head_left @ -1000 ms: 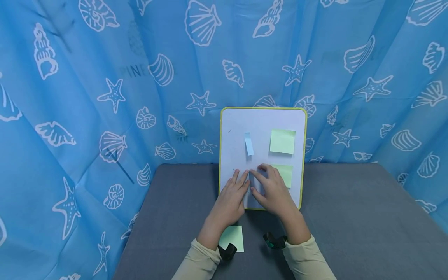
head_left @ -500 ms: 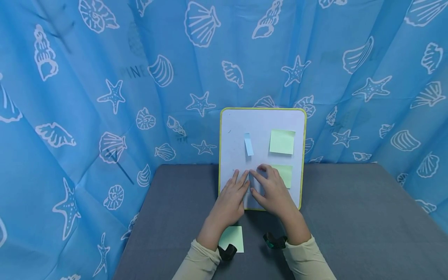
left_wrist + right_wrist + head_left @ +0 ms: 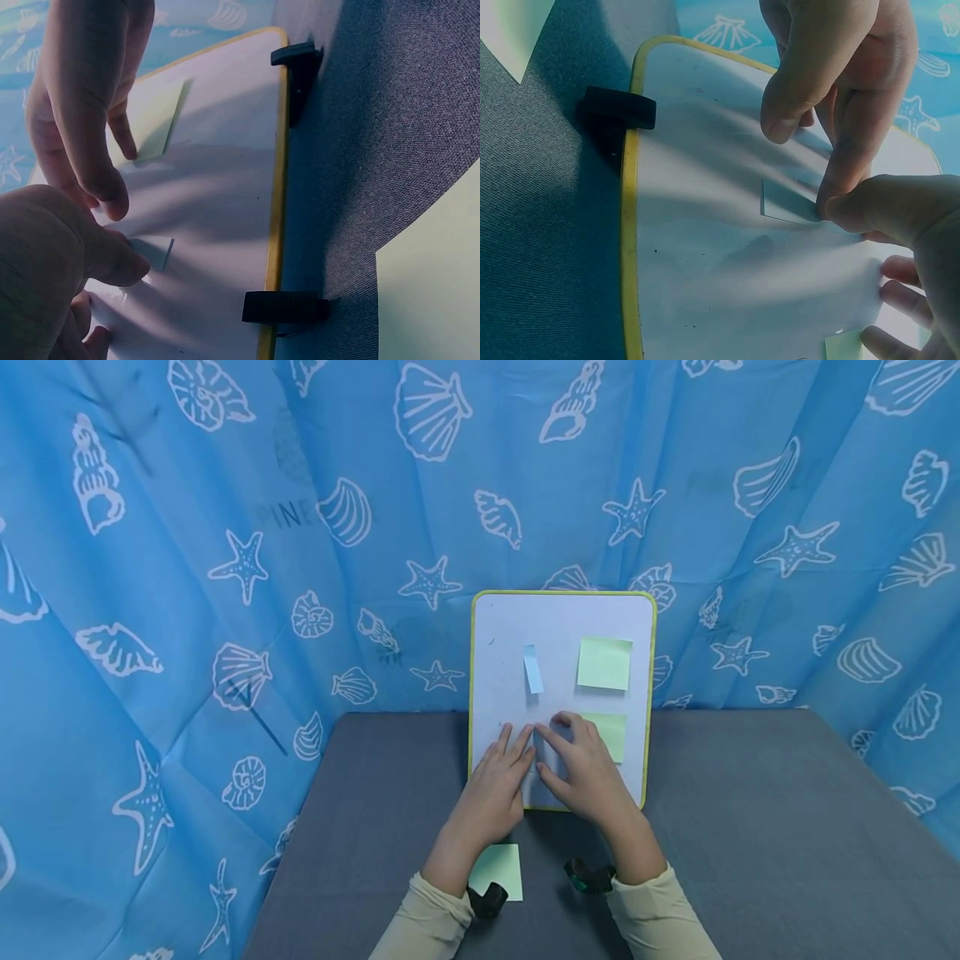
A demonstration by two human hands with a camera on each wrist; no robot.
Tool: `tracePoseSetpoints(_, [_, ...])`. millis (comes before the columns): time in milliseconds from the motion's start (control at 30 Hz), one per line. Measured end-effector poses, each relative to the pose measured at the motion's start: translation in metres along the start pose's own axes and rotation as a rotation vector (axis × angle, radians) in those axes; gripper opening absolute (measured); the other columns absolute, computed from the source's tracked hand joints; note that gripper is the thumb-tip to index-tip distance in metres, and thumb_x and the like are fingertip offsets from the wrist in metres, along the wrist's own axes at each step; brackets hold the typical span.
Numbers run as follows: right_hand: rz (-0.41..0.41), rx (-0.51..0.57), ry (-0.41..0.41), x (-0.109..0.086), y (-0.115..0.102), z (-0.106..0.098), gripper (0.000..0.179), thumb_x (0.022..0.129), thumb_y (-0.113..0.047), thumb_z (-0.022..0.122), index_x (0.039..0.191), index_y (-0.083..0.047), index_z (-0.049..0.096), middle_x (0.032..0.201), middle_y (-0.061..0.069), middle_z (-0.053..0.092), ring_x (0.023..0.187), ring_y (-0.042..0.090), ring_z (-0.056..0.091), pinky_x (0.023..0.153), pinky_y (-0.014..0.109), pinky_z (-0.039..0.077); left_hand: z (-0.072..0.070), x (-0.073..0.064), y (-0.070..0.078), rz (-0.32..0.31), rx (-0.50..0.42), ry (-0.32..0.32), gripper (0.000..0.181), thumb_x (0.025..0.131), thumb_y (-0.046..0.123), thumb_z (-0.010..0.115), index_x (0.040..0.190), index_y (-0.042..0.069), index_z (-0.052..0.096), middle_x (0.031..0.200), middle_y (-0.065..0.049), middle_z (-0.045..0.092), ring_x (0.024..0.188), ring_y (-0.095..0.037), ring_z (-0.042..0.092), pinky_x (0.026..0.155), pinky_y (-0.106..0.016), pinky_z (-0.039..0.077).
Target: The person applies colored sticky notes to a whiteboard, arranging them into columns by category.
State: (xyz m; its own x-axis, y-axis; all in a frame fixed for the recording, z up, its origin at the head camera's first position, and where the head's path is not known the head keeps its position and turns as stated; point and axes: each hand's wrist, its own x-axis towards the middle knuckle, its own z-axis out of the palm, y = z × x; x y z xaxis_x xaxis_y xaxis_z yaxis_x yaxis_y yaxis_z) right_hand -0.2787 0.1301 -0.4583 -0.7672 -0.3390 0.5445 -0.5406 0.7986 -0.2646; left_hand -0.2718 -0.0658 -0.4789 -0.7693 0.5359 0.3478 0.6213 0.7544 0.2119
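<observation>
A whiteboard (image 3: 502, 668) with a yellow frame leans upright against the curtain. Low on it lies a small pale blue paper strip (image 3: 157, 251), mostly covered by fingers. My left hand (image 3: 495, 785) lies over the board's lower left with fingers nearly straight, fingertips right at the strip. From the other side my right hand (image 3: 588, 772) reaches the same strip (image 3: 784, 199) with bent fingers, its index tip almost meeting the left one and its thumb held apart. Its outer fingers touch a green sticky note (image 3: 611, 735).
Higher on the board are another blue strip (image 3: 532, 670) and another green note (image 3: 605, 664). A loose green note (image 3: 506, 868) lies on the grey table (image 3: 750, 827) under the left wrist. Black feet (image 3: 281, 307) hold the board's lower edge. A blue shell-print curtain (image 3: 300, 568) stands behind.
</observation>
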Motion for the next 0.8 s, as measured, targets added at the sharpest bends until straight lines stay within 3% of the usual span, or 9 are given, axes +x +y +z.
tracePoseSetpoints(467, [-0.003,0.008,0.006,0.0000,0.0007,-0.0004,0.054,0.090,-0.017,0.084,0.139,-0.001,0.069,0.144,0.025,0.055,0.131,0.045,0.054,0.111,0.062,0.047,-0.0014,-0.0007,0.0002,-0.005,-0.006,0.000,0.051,0.105,0.002,0.050,0.156,0.005,0.053,0.177,-0.005,0.024,0.166,-0.033,0.014,0.129,-0.054,0.032])
tracePoseSetpoints(800, [0.017,0.013,-0.014,0.0008,0.0010,-0.0009,0.054,0.090,-0.019,0.085,0.140,-0.006,0.069,0.144,0.024,0.054,0.131,0.045,0.054,0.110,0.062,0.047,-0.0020,0.0001,0.0005,-0.003,-0.014,-0.010,0.049,0.107,0.003,0.050,0.156,0.004,0.053,0.177,-0.005,0.023,0.166,-0.033,0.013,0.130,-0.053,0.031])
